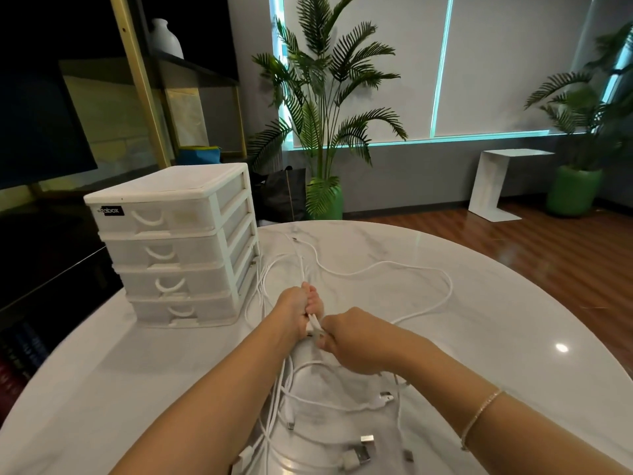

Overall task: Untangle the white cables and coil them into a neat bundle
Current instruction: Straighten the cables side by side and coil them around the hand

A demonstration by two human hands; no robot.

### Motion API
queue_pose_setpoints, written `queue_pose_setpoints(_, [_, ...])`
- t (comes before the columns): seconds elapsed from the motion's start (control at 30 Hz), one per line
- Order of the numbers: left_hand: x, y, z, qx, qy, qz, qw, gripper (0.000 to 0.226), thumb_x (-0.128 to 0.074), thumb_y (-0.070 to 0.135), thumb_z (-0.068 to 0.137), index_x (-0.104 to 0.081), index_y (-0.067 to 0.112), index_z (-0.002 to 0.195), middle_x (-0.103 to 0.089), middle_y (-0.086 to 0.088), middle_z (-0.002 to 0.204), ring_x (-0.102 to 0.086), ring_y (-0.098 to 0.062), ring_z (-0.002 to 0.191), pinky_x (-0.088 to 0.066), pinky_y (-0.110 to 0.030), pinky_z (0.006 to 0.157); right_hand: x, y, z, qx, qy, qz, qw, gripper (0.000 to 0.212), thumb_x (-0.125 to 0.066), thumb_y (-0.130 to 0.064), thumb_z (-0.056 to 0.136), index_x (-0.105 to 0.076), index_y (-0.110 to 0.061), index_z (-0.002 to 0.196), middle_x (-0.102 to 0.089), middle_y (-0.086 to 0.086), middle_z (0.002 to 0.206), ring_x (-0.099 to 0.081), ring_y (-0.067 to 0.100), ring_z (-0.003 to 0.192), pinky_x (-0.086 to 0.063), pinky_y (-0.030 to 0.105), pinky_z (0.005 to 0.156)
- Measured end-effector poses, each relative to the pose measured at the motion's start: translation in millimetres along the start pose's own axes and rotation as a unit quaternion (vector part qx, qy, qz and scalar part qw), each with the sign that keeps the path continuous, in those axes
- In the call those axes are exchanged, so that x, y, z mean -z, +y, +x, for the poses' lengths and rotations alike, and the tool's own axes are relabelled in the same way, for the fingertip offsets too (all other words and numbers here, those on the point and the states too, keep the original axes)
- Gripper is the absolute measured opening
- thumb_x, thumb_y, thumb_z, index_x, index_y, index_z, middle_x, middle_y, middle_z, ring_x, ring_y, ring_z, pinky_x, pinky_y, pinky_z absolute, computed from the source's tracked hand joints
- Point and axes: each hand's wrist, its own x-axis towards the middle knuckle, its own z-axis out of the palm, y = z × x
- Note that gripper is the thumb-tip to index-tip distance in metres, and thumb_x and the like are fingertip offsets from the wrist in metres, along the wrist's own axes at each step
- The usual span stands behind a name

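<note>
On the round, glossy marble tabletop [445,337] lie thin white cables [376,269], loose and tangled, with several flat USB plugs at the near edge. The left hand [294,310] and the right hand [356,341] both pinch one folded strand in the middle. At the left stands one white plastic drawer box [178,245] with four drawers. Two green palms [325,97] stand far behind.

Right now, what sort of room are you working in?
Probably an office lounge or showroom: a round marble-look table with a plastic drawer unit, potted palms by blinded windows, and a display shelf holding a white vase.
</note>
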Motion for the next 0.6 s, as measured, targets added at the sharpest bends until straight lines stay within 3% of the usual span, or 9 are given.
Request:
queue_pose_setpoints(0.07, [1, 0, -1, -0.03, 0.026, 0.034, 0.999, 0.042, -0.027, 0.015, 0.104, -0.033, 0.012, 0.063, -0.029, 0.007, 0.027, -0.026, -0.002, 0.018, -0.019, -0.011, 0.023, 3, -1, -10, 0.011, -0.008, 0.001, 1.0, 0.02, -0.042, -0.025, 0.098, -0.05, -0.01, 0.088, -0.056, 0.01, 0.085, -0.046, 0.022, 0.072, -0.035, 0.027, 0.057])
queue_pose_setpoints(0.13, [4, 5, -1, -0.024, 0.022, 0.026, 0.999, 0.043, -0.026, 0.013, 0.104, -0.033, 0.013, 0.061, -0.027, 0.006, 0.027, -0.023, -0.004, 0.018, -0.016, -0.012, 0.022, 13, 0, -22, 0.021, -0.033, -0.001, 0.999, 0.019, -0.045, -0.023, 0.095, -0.053, -0.009, 0.083, -0.061, 0.009, 0.081, -0.048, 0.019, 0.07, -0.034, 0.02, 0.055])
queue_pose_setpoints(0.23, [10, 10, 2, -0.007, 0.007, -0.007, 1.0, 0.042, -0.028, 0.017, 0.104, -0.035, 0.012, 0.063, -0.025, 0.005, 0.03, -0.02, -0.005, 0.019, -0.012, -0.014, 0.021, 35, 12, -37, -0.002, -0.051, 0.016, 0.999, 0.019, -0.055, -0.025, 0.09, -0.065, -0.011, 0.096, -0.068, 0.001, 0.082, -0.054, 0.013, 0.077, -0.041, 0.021, 0.063])
queue_pose_setpoints(0.37, [12, 5, -2, -0.047, -0.013, 0.009, 0.999, 0.038, -0.029, 0.024, 0.104, -0.038, 0.011, 0.07, -0.03, 0.006, 0.035, -0.022, -0.003, 0.024, -0.013, -0.013, 0.023, 59, 37, -56, -0.045, -0.068, 0.088, 0.993, 0.026, -0.061, -0.04, 0.087, -0.066, -0.015, 0.082, -0.065, -0.008, 0.065, -0.054, 0.011, 0.066, -0.046, 0.026, 0.071])
queue_pose_setpoints(0.47, [14, 5, -2, -0.073, -0.016, 0.035, 0.997, 0.036, -0.029, 0.024, 0.104, -0.038, 0.012, 0.071, -0.031, 0.006, 0.038, -0.023, -0.002, 0.026, -0.014, -0.013, 0.024, 63, 42, -63, -0.036, -0.085, 0.177, 0.98, 0.023, -0.06, -0.036, 0.089, -0.064, -0.018, 0.074, -0.068, -0.008, 0.065, -0.051, 0.01, 0.064, -0.046, 0.026, 0.074])
queue_pose_setpoints(0.6, [10, 0, -4, -0.086, -0.023, 0.064, 0.994, 0.036, -0.029, 0.023, 0.104, -0.038, 0.012, 0.071, -0.032, 0.007, 0.038, -0.023, -0.002, 0.026, -0.015, -0.013, 0.024, 61, 47, -68, -0.017, -0.083, 0.195, 0.977, 0.025, -0.061, -0.032, 0.089, -0.063, -0.015, 0.07, -0.064, -0.007, 0.061, -0.053, 0.006, 0.062, -0.045, 0.032, 0.09])
